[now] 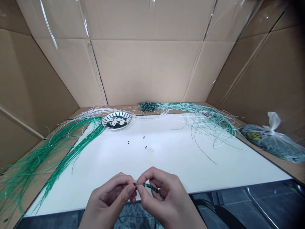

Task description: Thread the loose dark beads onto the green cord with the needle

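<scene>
along the bottom of the frame, the left hand [110, 199] and the right hand [163, 198] were both closed on a short beaded green cord [147, 185], each pinching it between thumb and fingertips. the cord lay just between them, low and near the centre of the frame, held above the near edge of the white bench [166, 162]. a short run of dark beads sat tightly packed along it, angled slightly down to the right, and its left end disappeared into the left hand's fingertips.

that beaded run looked small beside what lay unused. a heap of dark beads [116, 124] filled the middle of a white patterned dish [116, 114] at the far left of the bench, and a few stray beads [145, 147] lay well apart from it on the white surface. long bare green cords [71, 149] spread across the left side, more teal strands [205, 117] curved along the far right, and white strands [92, 112] ran behind the dish. a knotted clear plastic bag [269, 143] of dark contents lay at the right, against a cardboard wall [147, 70].
</scene>
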A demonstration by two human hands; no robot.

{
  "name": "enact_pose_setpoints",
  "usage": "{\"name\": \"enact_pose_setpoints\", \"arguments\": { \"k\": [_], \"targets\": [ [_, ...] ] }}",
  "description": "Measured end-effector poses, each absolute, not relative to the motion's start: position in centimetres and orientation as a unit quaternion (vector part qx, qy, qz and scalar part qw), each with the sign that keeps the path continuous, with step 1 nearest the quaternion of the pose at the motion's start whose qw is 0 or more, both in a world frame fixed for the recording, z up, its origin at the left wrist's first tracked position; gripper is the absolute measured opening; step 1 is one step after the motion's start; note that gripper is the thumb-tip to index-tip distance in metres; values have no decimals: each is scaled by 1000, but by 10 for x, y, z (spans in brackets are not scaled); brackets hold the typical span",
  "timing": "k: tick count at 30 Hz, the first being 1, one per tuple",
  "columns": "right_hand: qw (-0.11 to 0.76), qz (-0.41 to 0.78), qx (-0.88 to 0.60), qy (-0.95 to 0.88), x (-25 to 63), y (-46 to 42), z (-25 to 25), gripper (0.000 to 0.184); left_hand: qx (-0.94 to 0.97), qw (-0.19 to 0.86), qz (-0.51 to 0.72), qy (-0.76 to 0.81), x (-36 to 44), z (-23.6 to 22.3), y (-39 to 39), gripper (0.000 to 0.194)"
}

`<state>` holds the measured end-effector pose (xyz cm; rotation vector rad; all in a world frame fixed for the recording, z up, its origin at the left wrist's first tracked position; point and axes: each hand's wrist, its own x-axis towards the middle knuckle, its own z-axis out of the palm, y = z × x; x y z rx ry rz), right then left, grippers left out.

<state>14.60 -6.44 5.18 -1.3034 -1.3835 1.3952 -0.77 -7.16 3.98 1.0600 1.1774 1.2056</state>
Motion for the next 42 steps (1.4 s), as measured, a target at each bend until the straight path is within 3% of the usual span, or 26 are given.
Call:
{"name": "enact_pose_setpoints", "arguments": {
  "k": [17, 27, 31, 38, 42],
  "targets": [
    [408, 489, -545, -545, 142, -69, 55, 14, 411, 533, 525, 521, 0, 44, -72, 32],
    [451, 506, -500, -539, 153, -67, 45, 17, 448, 482, 546, 518, 3, 39, -72, 5],
    [435, 483, -516, -558, 152, -64, 43, 16, 472, 419, 549, 548, 7, 37, -71, 11],
    [404, 574, -493, -514, 159, -52, 43, 10, 432, 476, 534, 549, 11, 27, -61, 8],
    [393, 563, -486, -541, 163, -45, 42, 10, 431, 473, 542, 545, 14, 24, -57, 7]
  ]
}}
